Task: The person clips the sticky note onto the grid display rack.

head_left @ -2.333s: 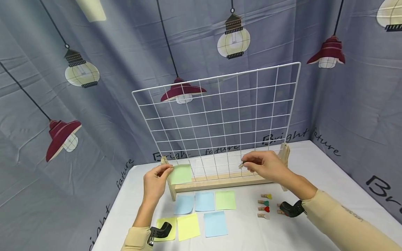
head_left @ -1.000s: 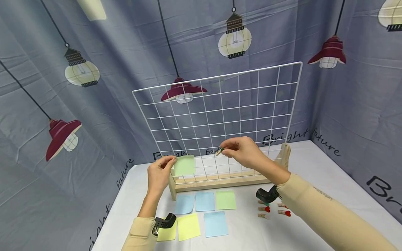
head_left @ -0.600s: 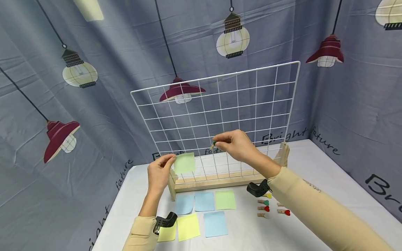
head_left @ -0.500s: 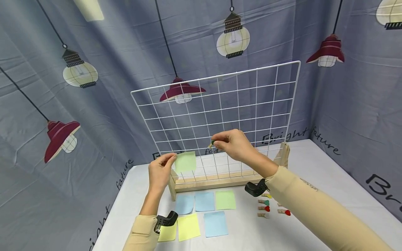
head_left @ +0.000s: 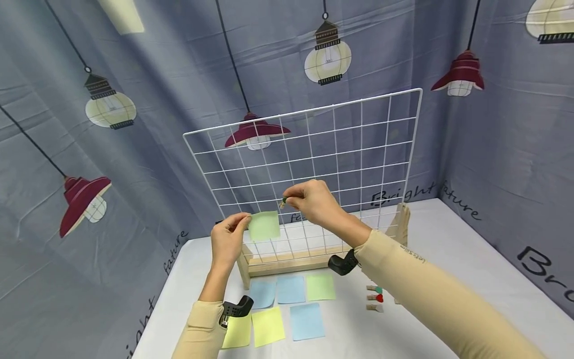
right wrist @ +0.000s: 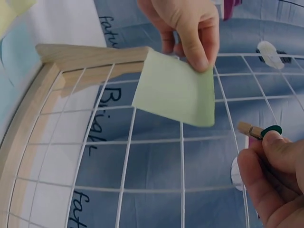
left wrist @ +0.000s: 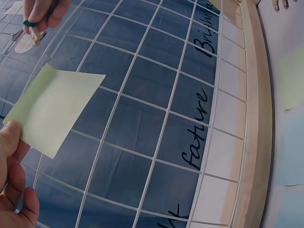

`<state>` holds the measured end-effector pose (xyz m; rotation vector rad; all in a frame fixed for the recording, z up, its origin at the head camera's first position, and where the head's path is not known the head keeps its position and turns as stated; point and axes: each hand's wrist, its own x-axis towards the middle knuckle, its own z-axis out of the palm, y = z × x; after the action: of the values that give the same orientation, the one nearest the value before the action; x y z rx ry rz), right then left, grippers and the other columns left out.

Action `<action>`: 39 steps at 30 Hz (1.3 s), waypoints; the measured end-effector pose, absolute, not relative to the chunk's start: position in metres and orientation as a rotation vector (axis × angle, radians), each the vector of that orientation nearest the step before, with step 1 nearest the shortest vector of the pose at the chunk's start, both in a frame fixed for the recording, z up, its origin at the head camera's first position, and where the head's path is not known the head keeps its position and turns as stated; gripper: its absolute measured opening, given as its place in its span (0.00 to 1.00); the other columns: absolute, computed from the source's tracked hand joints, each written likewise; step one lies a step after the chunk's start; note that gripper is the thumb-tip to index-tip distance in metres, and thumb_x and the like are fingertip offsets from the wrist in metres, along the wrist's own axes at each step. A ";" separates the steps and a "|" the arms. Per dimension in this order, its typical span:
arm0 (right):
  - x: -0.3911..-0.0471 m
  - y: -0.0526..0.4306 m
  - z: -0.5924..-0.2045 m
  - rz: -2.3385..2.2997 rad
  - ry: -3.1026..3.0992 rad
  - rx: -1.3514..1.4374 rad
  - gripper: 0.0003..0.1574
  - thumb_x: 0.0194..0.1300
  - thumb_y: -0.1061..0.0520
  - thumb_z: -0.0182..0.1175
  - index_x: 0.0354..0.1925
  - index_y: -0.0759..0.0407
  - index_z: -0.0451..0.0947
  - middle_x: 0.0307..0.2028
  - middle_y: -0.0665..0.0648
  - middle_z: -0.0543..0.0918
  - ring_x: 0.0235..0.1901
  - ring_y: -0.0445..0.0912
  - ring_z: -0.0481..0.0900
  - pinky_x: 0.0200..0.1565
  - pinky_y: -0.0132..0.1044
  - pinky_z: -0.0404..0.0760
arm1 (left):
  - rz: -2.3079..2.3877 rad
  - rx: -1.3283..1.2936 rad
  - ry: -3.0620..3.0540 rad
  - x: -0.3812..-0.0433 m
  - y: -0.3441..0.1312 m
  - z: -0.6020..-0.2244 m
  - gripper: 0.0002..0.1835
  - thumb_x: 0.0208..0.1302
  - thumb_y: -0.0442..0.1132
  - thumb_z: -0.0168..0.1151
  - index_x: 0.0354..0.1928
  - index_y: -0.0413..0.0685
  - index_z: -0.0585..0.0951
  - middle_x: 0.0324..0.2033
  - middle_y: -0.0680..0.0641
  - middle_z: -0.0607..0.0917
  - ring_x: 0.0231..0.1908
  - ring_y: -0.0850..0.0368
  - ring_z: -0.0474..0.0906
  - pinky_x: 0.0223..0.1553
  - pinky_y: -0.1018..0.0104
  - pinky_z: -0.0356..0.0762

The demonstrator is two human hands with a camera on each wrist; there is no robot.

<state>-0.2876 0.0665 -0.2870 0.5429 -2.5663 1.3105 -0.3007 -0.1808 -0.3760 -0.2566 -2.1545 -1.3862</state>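
Green note (head_left: 264,226) pinched by left hand (head_left: 227,240), clothespin (right wrist: 252,131) by right hand (head_left: 315,204); only head view shows sleeves (head_left: 417,279).

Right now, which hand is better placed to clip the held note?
Probably the right hand: it pinches a clothespin close to the green note, while the left hand holds its edge.

Through my feeds I have the left hand (head_left: 226,240) raised in a pinch, the left forearm (head_left: 204,316) running steeply down below it. My right hand (head_left: 315,202) pinches too, higher and to its right, the right forearm (head_left: 403,267) slanting down and outward.
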 end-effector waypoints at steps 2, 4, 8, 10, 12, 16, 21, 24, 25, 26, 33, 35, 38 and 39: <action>-0.290 0.060 -0.286 1.306 -2.552 0.549 0.11 0.72 0.61 0.64 0.49 0.61 0.88 0.39 0.56 0.91 0.30 0.42 0.81 0.30 0.31 0.76 | -1.397 -0.252 -2.151 -0.301 -0.181 -0.375 0.08 0.66 0.45 0.72 0.41 0.51 0.92 0.33 0.45 0.91 0.28 0.56 0.78 0.30 0.74 0.72; -0.292 0.055 -0.285 1.268 -2.534 0.567 0.10 0.72 0.61 0.64 0.47 0.61 0.89 0.39 0.56 0.91 0.28 0.41 0.79 0.29 0.30 0.75 | -1.401 -0.245 -2.144 -0.302 -0.181 -0.374 0.08 0.65 0.45 0.73 0.41 0.51 0.92 0.33 0.45 0.91 0.27 0.58 0.78 0.30 0.74 0.72; -0.295 0.048 -0.284 1.155 -2.486 0.610 0.09 0.70 0.62 0.66 0.45 0.61 0.90 0.40 0.57 0.92 0.32 0.43 0.84 0.33 0.31 0.80 | -1.414 -0.243 -2.128 -0.304 -0.179 -0.370 0.07 0.65 0.45 0.72 0.40 0.52 0.92 0.33 0.45 0.91 0.27 0.61 0.76 0.29 0.74 0.71; -0.296 0.045 -0.284 1.100 -2.465 0.630 0.08 0.69 0.62 0.66 0.44 0.61 0.91 0.42 0.57 0.92 0.36 0.44 0.87 0.37 0.32 0.83 | -1.422 -0.245 -2.128 -0.305 -0.178 -0.369 0.08 0.66 0.46 0.72 0.40 0.52 0.92 0.33 0.46 0.91 0.27 0.61 0.76 0.29 0.73 0.71; -0.297 0.043 -0.283 1.073 -2.461 0.632 0.08 0.69 0.62 0.67 0.44 0.60 0.91 0.42 0.57 0.92 0.39 0.45 0.89 0.39 0.34 0.85 | -1.433 -0.250 -2.129 -0.305 -0.177 -0.368 0.08 0.66 0.46 0.72 0.40 0.51 0.92 0.34 0.46 0.91 0.27 0.61 0.76 0.29 0.73 0.72; -0.298 0.038 -0.283 1.047 -2.474 0.608 0.08 0.69 0.60 0.67 0.44 0.58 0.91 0.42 0.56 0.92 0.40 0.46 0.89 0.41 0.37 0.85 | -1.432 -0.238 -2.132 -0.307 -0.176 -0.368 0.08 0.66 0.45 0.72 0.40 0.51 0.92 0.33 0.45 0.91 0.27 0.58 0.77 0.29 0.73 0.72; -0.302 0.033 -0.284 0.997 -2.495 0.555 0.09 0.70 0.59 0.67 0.44 0.57 0.91 0.43 0.55 0.92 0.45 0.48 0.90 0.45 0.39 0.87 | -1.441 -0.226 -2.146 -0.308 -0.173 -0.367 0.09 0.66 0.45 0.71 0.41 0.50 0.92 0.33 0.44 0.91 0.30 0.49 0.81 0.29 0.73 0.73; -0.302 0.030 -0.285 0.971 -2.506 0.531 0.09 0.70 0.59 0.66 0.44 0.56 0.91 0.43 0.54 0.92 0.47 0.49 0.90 0.46 0.40 0.87 | -1.442 -0.225 -2.160 -0.309 -0.172 -0.367 0.09 0.67 0.46 0.71 0.42 0.50 0.91 0.34 0.44 0.91 0.31 0.49 0.81 0.30 0.73 0.73; -0.302 0.030 -0.285 0.962 -2.508 0.527 0.09 0.70 0.59 0.66 0.44 0.56 0.92 0.43 0.54 0.92 0.47 0.50 0.90 0.46 0.41 0.87 | -1.440 -0.224 -2.160 -0.310 -0.172 -0.367 0.09 0.67 0.46 0.71 0.41 0.50 0.91 0.33 0.45 0.91 0.31 0.50 0.81 0.30 0.73 0.73; -0.302 0.029 -0.285 0.954 -2.508 0.527 0.09 0.71 0.59 0.66 0.44 0.56 0.92 0.43 0.54 0.92 0.48 0.50 0.90 0.46 0.41 0.87 | -1.436 -0.222 -2.160 -0.310 -0.172 -0.367 0.09 0.67 0.46 0.71 0.41 0.50 0.92 0.33 0.45 0.91 0.30 0.53 0.80 0.30 0.73 0.73; -0.299 0.022 -0.283 0.890 -2.494 0.542 0.10 0.71 0.61 0.64 0.43 0.55 0.92 0.40 0.53 0.93 0.47 0.50 0.90 0.48 0.44 0.87 | -1.425 -0.224 -2.143 -0.313 -0.171 -0.367 0.09 0.66 0.45 0.71 0.41 0.50 0.92 0.33 0.45 0.91 0.27 0.63 0.77 0.29 0.73 0.72; -0.299 0.020 -0.283 0.856 -2.487 0.542 0.09 0.70 0.61 0.64 0.41 0.54 0.92 0.41 0.53 0.93 0.45 0.50 0.90 0.47 0.44 0.86 | -1.423 -0.228 -2.137 -0.313 -0.170 -0.367 0.09 0.66 0.45 0.71 0.41 0.49 0.92 0.33 0.44 0.91 0.27 0.62 0.77 0.29 0.73 0.72; -0.298 0.018 -0.284 0.799 -2.481 0.540 0.10 0.70 0.60 0.65 0.40 0.51 0.93 0.41 0.52 0.92 0.42 0.49 0.89 0.44 0.45 0.86 | -1.426 -0.230 -2.125 -0.314 -0.169 -0.367 0.09 0.66 0.45 0.72 0.40 0.49 0.92 0.32 0.44 0.91 0.27 0.63 0.77 0.29 0.73 0.72; -0.299 0.017 -0.284 0.779 -2.476 0.539 0.10 0.69 0.60 0.65 0.39 0.50 0.93 0.41 0.51 0.92 0.41 0.49 0.89 0.44 0.46 0.85 | -1.427 -0.227 -2.123 -0.314 -0.169 -0.367 0.08 0.66 0.45 0.72 0.40 0.49 0.92 0.32 0.44 0.91 0.26 0.64 0.77 0.29 0.74 0.72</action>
<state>-0.2985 0.0167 -0.2844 0.5394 -2.4761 0.7788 -0.3145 -0.1685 -0.3668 -0.2270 -2.1226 -1.4271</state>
